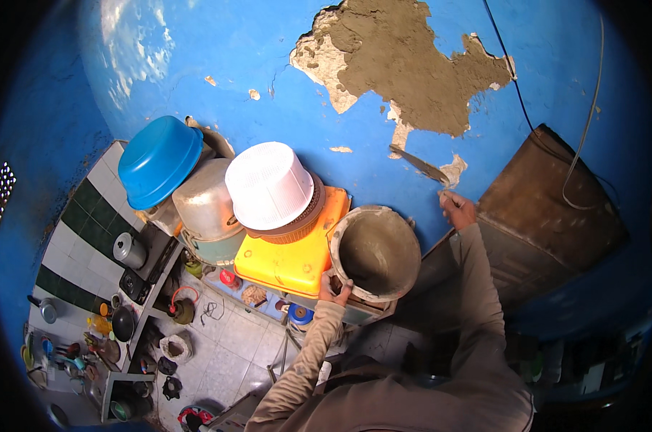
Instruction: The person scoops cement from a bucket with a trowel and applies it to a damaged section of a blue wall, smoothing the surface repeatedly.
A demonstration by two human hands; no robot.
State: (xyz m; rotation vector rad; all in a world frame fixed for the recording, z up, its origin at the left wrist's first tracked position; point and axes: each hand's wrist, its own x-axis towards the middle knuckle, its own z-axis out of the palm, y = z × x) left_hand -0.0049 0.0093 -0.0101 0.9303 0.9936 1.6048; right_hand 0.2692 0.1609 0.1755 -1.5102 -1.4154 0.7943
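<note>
My right hand (457, 212) grips a metal trowel (419, 162) by its handle, with the blade raised toward the blue wall (239, 65) just below a peeled patch spread with wet grey-brown plaster (426, 72). My left hand (336, 286) holds the near-left rim of a grey, plaster-crusted bucket (375, 253), which has wet grey material inside and sits beside a yellow plastic lid or box (282, 265).
Stacked left are a white basket (267, 180), metal pots (200, 194) and a blue basin (156, 158). A rusty cabinet (542, 209) stands right, with cables (511, 79) hanging above. Lower left are a tiled counter (81, 324), cookware and gas cylinders (182, 309) on the tiled floor (254, 345).
</note>
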